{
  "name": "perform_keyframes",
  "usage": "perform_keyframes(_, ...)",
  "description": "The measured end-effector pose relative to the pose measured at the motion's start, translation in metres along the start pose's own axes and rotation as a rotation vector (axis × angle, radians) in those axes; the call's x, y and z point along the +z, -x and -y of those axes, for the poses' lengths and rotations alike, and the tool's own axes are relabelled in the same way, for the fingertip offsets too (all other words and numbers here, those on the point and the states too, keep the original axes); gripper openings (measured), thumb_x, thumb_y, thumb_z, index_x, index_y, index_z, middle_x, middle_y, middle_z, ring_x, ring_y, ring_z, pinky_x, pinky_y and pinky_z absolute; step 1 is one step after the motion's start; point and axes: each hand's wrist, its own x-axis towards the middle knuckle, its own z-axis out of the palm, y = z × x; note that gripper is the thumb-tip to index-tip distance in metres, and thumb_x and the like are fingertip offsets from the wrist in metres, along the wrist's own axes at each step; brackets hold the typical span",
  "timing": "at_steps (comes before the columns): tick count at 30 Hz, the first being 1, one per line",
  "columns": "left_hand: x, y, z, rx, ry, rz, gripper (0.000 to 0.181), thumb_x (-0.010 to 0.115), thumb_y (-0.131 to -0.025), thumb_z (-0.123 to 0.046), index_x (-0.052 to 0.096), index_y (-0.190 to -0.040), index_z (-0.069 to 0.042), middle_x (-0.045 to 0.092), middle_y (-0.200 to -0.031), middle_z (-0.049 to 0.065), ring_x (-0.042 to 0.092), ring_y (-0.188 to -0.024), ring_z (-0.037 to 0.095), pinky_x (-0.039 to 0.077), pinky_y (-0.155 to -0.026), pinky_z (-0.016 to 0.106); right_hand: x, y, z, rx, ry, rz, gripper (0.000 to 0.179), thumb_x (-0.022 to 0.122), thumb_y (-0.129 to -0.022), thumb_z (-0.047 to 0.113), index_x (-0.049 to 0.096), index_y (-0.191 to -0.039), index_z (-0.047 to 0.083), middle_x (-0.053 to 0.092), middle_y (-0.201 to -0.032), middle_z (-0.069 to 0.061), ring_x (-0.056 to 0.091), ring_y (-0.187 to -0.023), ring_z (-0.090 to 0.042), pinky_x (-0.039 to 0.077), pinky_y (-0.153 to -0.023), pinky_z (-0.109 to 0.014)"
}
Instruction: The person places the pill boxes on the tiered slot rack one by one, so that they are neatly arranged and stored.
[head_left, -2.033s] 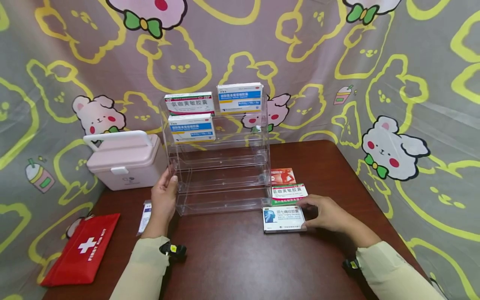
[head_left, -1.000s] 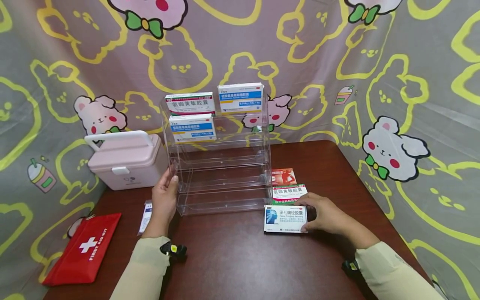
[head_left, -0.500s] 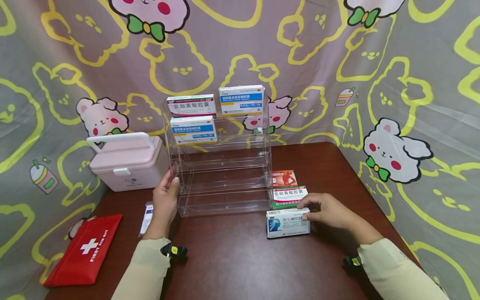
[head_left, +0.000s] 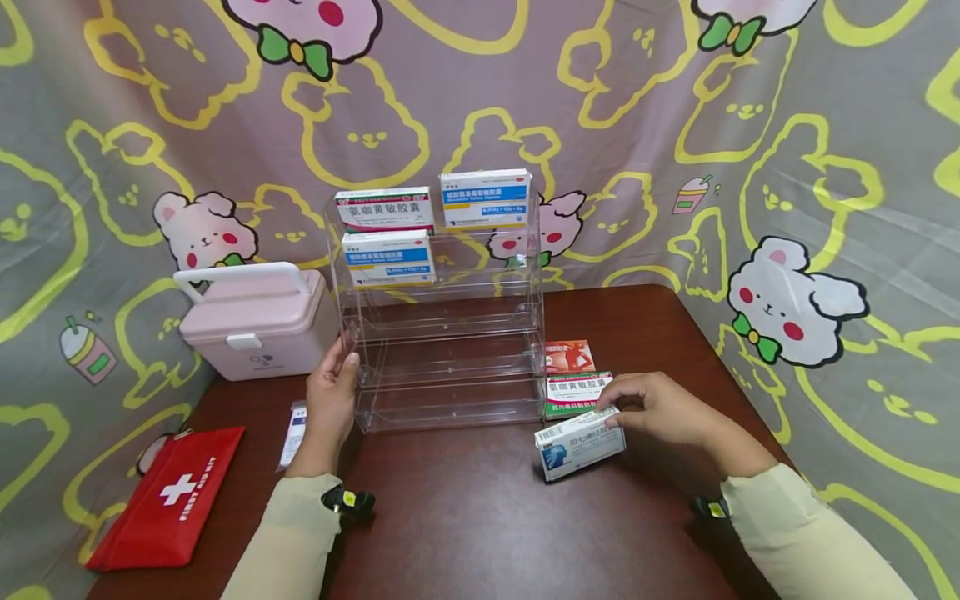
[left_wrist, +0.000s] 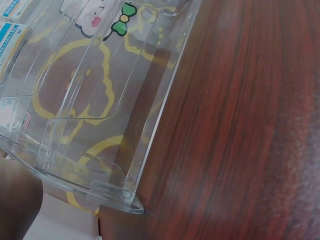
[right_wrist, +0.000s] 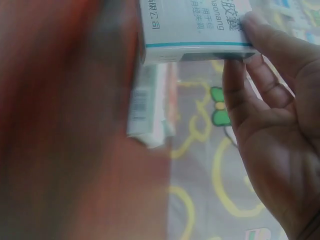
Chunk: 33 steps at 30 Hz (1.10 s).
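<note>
My right hand (head_left: 663, 417) pinches a white medicine box (head_left: 581, 450) with a blue head picture by its upper right corner. The box is tipped up, its left end lower, close over the table. In the right wrist view the thumb lies on the printed face of the medicine box (right_wrist: 195, 25) and the fingers behind. My left hand (head_left: 332, 404) grips the left side of a clear acrylic display rack (head_left: 450, 412), thumb toward the front. Three medicine boxes stand in the rack's upper tiers: a red-and-green one (head_left: 384, 212) and two blue-and-white ones, including one at the right (head_left: 485, 200).
Right of the rack, a green-and-white medicine box (head_left: 577, 396) and an orange one (head_left: 568, 357) lie on the table (head_left: 465, 533). A pink medicine case (head_left: 251, 333), a red first aid pouch (head_left: 168, 500) and a small white-and-blue packet (head_left: 294, 433) lie at the left.
The white box, lying flat before, is now tipped up and turned, its right end raised. My right hand's grip has moved to its upper edge. The left hand keeps its hold on the rack.
</note>
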Motion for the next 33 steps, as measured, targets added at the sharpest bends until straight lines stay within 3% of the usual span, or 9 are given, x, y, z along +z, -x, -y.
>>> perform_keyframes(4,-0.001,0.001,-0.002,0.003,-0.012,0.004,0.05,0.057,-0.113,-0.009,0.052,-0.163,-0.01,0.052,-0.166,0.013,0.053,-0.146,0.012,0.046,-0.11,0.009,-0.007,-0.006,0.014,-0.045,-0.037,-0.036,0.025,0.09,-0.091,0.018,0.081,-0.11,0.033,0.077,-0.117,0.009,0.068,-0.108,-0.014,0.061,-0.092,-0.031)
perform_keyframes(9,-0.004,0.001,-0.003,0.017,-0.012,0.001,0.05,0.058,-0.113,-0.009,0.052,-0.163,-0.009,0.052,-0.166,0.014,0.053,-0.146,0.012,0.046,-0.109,0.009,-0.014,-0.022,0.038,-0.123,-0.184,-0.138,0.022,0.086,-0.094,0.009,0.082,-0.11,0.023,0.077,-0.12,0.0,0.069,-0.104,-0.017,0.063,-0.083,-0.028)
perform_keyframes(14,-0.005,0.002,-0.003,0.018,-0.004,-0.003,0.051,0.059,-0.113,-0.011,0.05,-0.163,-0.008,0.05,-0.167,0.014,0.053,-0.146,0.009,0.045,-0.11,0.009,-0.02,-0.053,0.064,-0.176,-0.296,-0.285,0.015,0.081,-0.098,0.004,0.082,-0.112,0.009,0.074,-0.121,-0.008,0.071,-0.09,-0.014,0.062,-0.07,-0.026)
perform_keyframes(20,-0.004,0.002,-0.002,0.005,-0.018,0.007,0.051,0.057,-0.114,-0.011,0.05,-0.164,-0.009,0.05,-0.168,0.012,0.052,-0.148,0.012,0.045,-0.112,0.01,-0.035,-0.095,0.094,-0.194,-0.377,-0.48,0.017,0.08,-0.099,0.007,0.082,-0.115,0.002,0.076,-0.12,0.002,0.069,-0.091,-0.009,0.06,-0.075,-0.018)
perform_keyframes(27,-0.003,0.001,-0.001,0.016,-0.03,0.014,0.051,0.059,-0.113,-0.012,0.05,-0.164,-0.009,0.049,-0.169,0.011,0.047,-0.153,0.015,0.042,-0.116,0.011,-0.058,-0.142,0.12,-0.298,-0.77,-0.608,0.017,0.076,-0.097,-0.007,0.083,-0.109,0.002,0.079,-0.102,0.003,0.071,-0.087,-0.009,0.063,-0.078,-0.02)
perform_keyframes(30,-0.003,0.001,-0.001,0.028,-0.02,0.02,0.051,0.058,-0.113,-0.011,0.049,-0.164,-0.007,0.049,-0.169,0.012,0.047,-0.154,0.015,0.042,-0.117,0.011,-0.065,-0.158,0.127,-0.321,-0.827,-0.652,0.016,0.076,-0.098,-0.007,0.084,-0.109,0.003,0.077,-0.1,0.001,0.072,-0.088,-0.011,0.063,-0.077,-0.021)
perform_keyframes(33,-0.002,0.001,-0.002,0.03,-0.017,0.021,0.051,0.058,-0.113,-0.01,0.049,-0.164,-0.007,0.049,-0.168,0.012,0.047,-0.153,0.013,0.042,-0.116,0.01,-0.067,-0.17,0.134,-0.322,-0.799,-0.705,0.014,0.078,-0.097,-0.005,0.084,-0.108,0.003,0.076,-0.101,0.002,0.07,-0.088,-0.011,0.062,-0.075,-0.02)
